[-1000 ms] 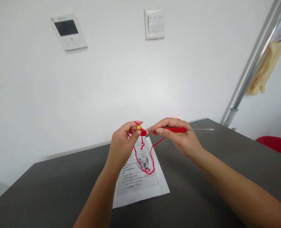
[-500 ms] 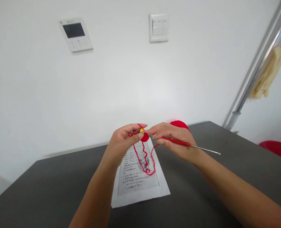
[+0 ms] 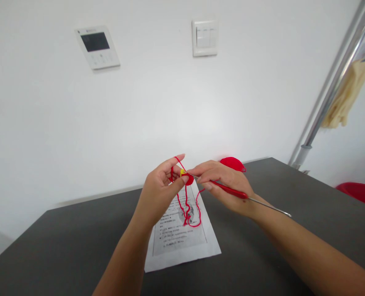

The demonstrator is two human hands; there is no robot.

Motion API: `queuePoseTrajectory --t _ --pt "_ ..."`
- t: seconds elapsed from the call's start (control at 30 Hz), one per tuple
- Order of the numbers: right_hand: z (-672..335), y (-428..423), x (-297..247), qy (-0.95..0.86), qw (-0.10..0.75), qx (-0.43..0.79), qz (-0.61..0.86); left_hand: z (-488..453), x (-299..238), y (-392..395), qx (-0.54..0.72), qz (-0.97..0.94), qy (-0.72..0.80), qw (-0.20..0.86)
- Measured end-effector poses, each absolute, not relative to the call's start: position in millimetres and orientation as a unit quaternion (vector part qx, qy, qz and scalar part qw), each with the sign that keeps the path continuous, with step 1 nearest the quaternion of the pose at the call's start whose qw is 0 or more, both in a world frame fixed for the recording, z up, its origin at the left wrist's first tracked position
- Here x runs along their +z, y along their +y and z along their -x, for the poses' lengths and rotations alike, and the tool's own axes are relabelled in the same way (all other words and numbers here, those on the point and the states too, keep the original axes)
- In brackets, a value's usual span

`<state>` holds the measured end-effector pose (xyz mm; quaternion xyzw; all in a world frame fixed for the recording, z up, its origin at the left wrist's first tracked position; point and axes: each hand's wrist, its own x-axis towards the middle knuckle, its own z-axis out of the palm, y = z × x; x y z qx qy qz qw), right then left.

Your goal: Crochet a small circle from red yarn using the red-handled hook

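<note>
My left hand (image 3: 162, 179) pinches a small round piece of red crochet (image 3: 188, 179) between thumb and fingers, with red yarn (image 3: 180, 161) running over its raised index finger. A small yellow piece, perhaps a stitch marker (image 3: 182, 172), sits at the top edge of the crochet. In my right hand (image 3: 225, 181) is a crochet hook (image 3: 231, 190) with a red grip and metal ends; its thin tip meets the crochet near the yellow piece. Strands of yarn hang below both hands. Behind my right hand lies a red yarn ball (image 3: 232, 163), partly covered.
A printed sheet (image 3: 185, 255) lies under my hands on the dark table (image 3: 86, 242). The white wall behind carries a panel (image 3: 98, 47) and a switch (image 3: 204, 38). At right are a metal pole (image 3: 330, 92), a beige cloth (image 3: 349, 94) and a red rounded object (image 3: 359, 192).
My left index finger has lifted, pulling the yarn up from the crochet. The hook's rear end has swung downward, and the hanging yarn loop has shifted over the sheet.
</note>
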<state>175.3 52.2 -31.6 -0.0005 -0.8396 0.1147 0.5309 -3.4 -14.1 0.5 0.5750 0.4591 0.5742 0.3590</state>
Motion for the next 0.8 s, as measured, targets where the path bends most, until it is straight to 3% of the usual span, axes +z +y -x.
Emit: queuePoseTrajectory --t 0.17,0.47,0.53,0.63,0.8 --pt "-170 50 -37 -0.814 0.573 0.090 -0.010 0 -4 -16 0.558 -0.589 0.475 0.341" --pt "-156 39 -46 -0.777 0.609 0.135 0.085 -20 -10 -23 0.575 -0.591 0.550 0.133" --pt "-151 39 -53 -0.779 0.606 0.128 0.101 -22 -12 -21 0.602 -0.576 0.525 0.175" --pt "-145 42 -62 -0.781 0.614 0.070 0.095 -18 -15 -13 0.635 -0.524 0.446 0.351" --pt "-150 47 -54 -0.806 0.592 -0.002 0.021 5 -14 -1 0.563 -0.472 0.323 0.597"
